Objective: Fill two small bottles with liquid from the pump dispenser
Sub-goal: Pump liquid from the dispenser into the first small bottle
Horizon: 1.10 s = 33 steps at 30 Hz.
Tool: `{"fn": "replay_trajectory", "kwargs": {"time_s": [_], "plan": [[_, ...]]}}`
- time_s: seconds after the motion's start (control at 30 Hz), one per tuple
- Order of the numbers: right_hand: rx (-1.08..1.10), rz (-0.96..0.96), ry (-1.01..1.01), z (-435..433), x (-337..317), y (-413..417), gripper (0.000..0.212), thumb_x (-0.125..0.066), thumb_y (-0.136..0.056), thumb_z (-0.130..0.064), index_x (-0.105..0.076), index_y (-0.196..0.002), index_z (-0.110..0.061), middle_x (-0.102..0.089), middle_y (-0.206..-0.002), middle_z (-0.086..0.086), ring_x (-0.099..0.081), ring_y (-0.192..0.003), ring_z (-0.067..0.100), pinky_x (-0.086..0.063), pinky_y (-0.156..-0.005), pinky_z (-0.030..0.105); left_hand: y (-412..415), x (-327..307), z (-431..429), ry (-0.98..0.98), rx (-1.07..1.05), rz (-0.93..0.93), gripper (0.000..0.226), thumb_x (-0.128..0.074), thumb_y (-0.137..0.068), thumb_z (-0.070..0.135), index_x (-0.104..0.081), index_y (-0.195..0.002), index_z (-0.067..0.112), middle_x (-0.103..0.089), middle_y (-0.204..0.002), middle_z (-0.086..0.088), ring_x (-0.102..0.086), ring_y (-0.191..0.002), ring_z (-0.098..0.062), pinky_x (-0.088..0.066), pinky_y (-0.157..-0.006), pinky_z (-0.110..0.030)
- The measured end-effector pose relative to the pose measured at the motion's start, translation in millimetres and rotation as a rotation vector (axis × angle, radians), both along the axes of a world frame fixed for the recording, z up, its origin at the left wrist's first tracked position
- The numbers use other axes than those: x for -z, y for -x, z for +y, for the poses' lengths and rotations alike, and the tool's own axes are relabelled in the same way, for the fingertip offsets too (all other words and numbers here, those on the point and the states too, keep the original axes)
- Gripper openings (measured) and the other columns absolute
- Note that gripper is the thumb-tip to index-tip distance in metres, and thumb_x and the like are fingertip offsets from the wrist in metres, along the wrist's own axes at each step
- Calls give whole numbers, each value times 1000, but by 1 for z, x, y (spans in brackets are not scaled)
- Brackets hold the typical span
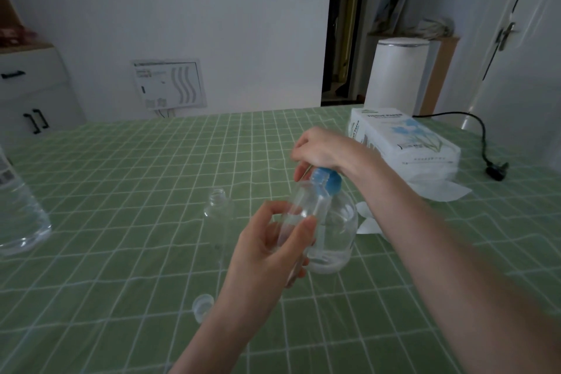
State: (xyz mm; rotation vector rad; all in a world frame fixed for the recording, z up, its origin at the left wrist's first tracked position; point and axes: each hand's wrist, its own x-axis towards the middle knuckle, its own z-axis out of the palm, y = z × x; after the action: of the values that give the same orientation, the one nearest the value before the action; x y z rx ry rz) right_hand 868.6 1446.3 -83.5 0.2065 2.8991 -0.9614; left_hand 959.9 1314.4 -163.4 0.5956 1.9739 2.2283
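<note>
Left hand (267,252) grips the tilted small bottle (303,206) above mid surface (136,191), mouth at the spout. Right hand (318,149) curls over the pump dispenser (337,231). If that mouth drifts, liquid could squirt past it!

It is dim and a bit grey-blue here. Soft light falls on my desk (121,191), so shadows are faint. The door (522,39) at 2 o'clock bends near the edge. My arm (470,267) at 5 o'clock and my fingers (306,228) look blurry.
</note>
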Motion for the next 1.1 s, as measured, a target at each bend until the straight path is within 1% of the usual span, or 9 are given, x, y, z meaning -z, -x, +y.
{"fn": "replay_trajectory", "kwargs": {"time_s": [0.13,0.3,0.43,0.6,0.8,0.87,0.93,1.03,1.1], "plan": [[4,19,13,-1,0,-1,42,-50,-96,-19,-49,-134,-2,-66,-117,17,-65,-106,29,-46,-100,41,0,1,1,15,-13,-1,35,-63,-60,50,-61,-85,25,-67,-67,-5,-50,-45,-12,-38,-39,-18],[-2,54,10,1,-13,-2,34,-51,-96,-23,-57,-121,-2,-71,-107,14,-68,-101,30,-51,-96,44,-1,-3,2,21,-15,18,38,-63,-59,54,-61,-86,27,-69,-69,-1,-55,-47,-8,-44,-44,-18],[0,48,3,1,-13,-2,32,-50,-96,-21,-57,-122,-3,-70,-109,14,-68,-101,28,-51,-94,41,-1,-5,1,18,-10,17,40,-62,-60,53,-61,-88,24,-68,-69,-1,-54,-46,-7,-41,-42,-16],[14,25,-8,0,-5,-2,38,-48,-97,-17,-52,-131,-1,-66,-119,16,-64,-109,29,-47,-96,38,-1,-1,2,17,-13,17,41,-64,-62,49,-60,-90,19,-68,-67,-4,-52,-44,-9,-38,-39,-17],[11,21,-22,-1,-3,-2,37,-48,-97,-18,-54,-130,-1,-66,-118,16,-64,-108,29,-46,-91,35,-1,1,1,16,-22,16,37,-64,-60,51,-61,-85,25,-67,-66,-4,-51,-43,-8,-37,-40,-15],[0,38,-30,0,-8,-2,33,-49,-97,-20,-58,-123,-2,-68,-114,14,-65,-106,27,-47,-87,34,0,-1,1,23,-17,20,37,-63,-60,52,-61,-86,27,-68,-68,-3,-53,-45,-8,-39,-41,-16],[-11,59,-41,1,-13,-1,31,-50,-96,-21,-60,-119,-3,-70,-111,14,-67,-103,27,-49,-88,35,0,-4,1,19,-13,24,38,-63,-61,51,-61,-88,24,-68,-68,-3,-53,-46,-8,-40,-42,-16],[-29,41,-62,0,-16,0,31,-50,-96,-21,-60,-119,-3,-70,-111,14,-66,-93,24,-49,-81,33,0,-5,1,7,-9,29,38,-63,-61,50,-61,-88,23,-66,-68,-6,-51,-46,-10,-40,-41,-17],[-34,14,-55,0,-15,1,31,-51,-96,-22,-60,-120,-4,-70,-110,13,-65,-93,25,-48,-79,33,0,-5,1,9,-7,31,38,-63,-60,52,-61,-86,25,-65,-69,-7,-50,-46,-10,-39,-41,-18]]}}
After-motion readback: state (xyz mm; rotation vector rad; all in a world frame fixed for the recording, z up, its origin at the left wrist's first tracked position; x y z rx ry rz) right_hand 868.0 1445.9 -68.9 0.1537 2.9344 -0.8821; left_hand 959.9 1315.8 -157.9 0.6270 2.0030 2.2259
